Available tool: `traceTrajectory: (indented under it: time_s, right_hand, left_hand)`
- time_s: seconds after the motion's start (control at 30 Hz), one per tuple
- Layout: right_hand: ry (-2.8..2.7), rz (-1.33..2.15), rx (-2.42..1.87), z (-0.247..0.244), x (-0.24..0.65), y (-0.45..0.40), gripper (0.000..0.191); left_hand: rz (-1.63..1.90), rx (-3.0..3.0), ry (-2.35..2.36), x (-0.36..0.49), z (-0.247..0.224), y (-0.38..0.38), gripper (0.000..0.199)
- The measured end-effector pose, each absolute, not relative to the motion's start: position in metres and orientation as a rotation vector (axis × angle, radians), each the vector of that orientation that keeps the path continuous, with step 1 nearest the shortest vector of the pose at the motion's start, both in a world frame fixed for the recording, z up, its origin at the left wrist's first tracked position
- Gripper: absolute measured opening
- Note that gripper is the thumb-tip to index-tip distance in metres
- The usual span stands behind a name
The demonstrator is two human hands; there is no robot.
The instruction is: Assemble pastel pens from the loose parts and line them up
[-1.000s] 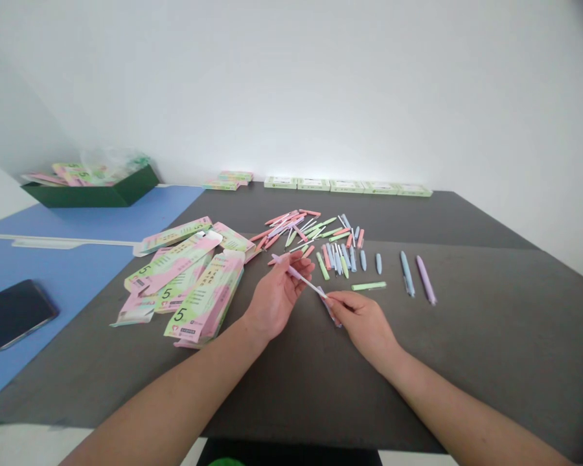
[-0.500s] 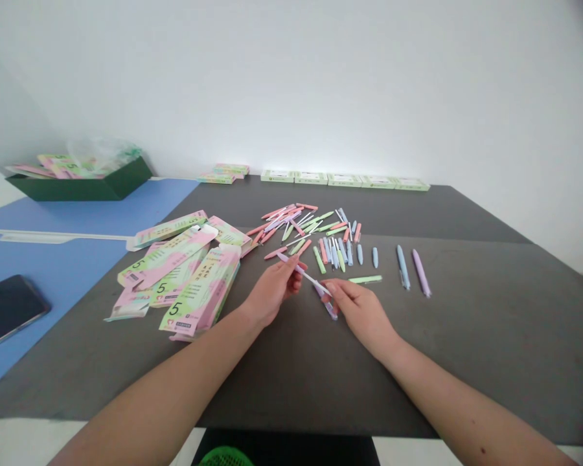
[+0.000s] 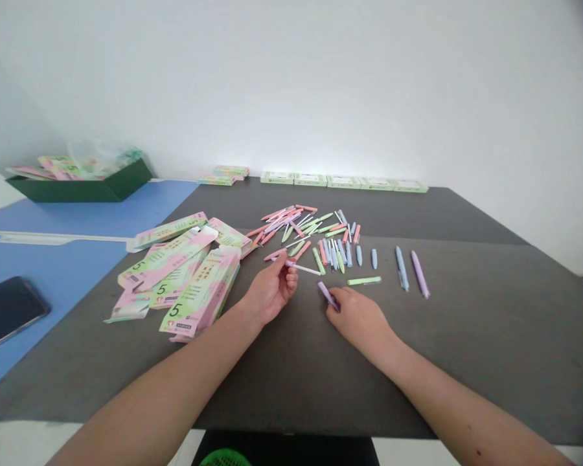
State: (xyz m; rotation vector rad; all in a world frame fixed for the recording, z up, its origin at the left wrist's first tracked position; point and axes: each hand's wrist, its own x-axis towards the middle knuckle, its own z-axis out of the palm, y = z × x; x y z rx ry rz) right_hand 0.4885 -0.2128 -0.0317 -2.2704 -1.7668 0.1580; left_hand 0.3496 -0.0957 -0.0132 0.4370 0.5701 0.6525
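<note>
Your left hand (image 3: pixel 271 291) has kept its lilac pen section (image 3: pixel 290 263), but the white refill (image 3: pixel 308 269) sticking out of it now points rightward with its tip free. Half a second ago your right fingertips were at that tip; now your right hand (image 3: pixel 359 317) has dropped to the lilac barrel (image 3: pixel 327 296), so you have one lilac part at each hand, the two apart.

Your left hand is nearly closed, thumb and forefinger pinching the section above the middle of the dark surface (image 3: pixel 291 375), the other fingers loosely curled. Your right hand is curled with its fingers closed on the barrel's near end, the far end poking out toward the surface's far left corner. You hold it well in from the near edge; whether it is lifted clear, I cannot tell.
</note>
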Motion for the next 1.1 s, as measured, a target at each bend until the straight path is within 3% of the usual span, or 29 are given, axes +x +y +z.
traceTrajectory:
  time_s: [0.17, 0.33, 0.73, 1.1]
  right_hand:
    - [-1.484, 0.342, -2.011, -0.013, 0.504, -0.215, 0.023]
    - [-1.547, 0.293, -1.819, -0.004, 0.505, -0.220, 0.021]
    - [-1.789, 0.150, -1.775, -0.010, 0.502, -0.220, 0.020]
    - [-1.937, 0.013, -1.747, -0.013, 0.494, -0.220, 0.025]
  left_hand:
    - [0.724, 0.462, 0.564, 0.347, -0.013, -0.090, 0.019]
    - [0.819, 0.596, 0.552, 0.346, -0.016, -0.090, 0.026]
    - [0.927, 0.947, 0.628, 0.348, -0.010, -0.102, 0.030]
    - [0.796, 1.193, 0.649, 0.352, -0.014, -0.119, 0.033]
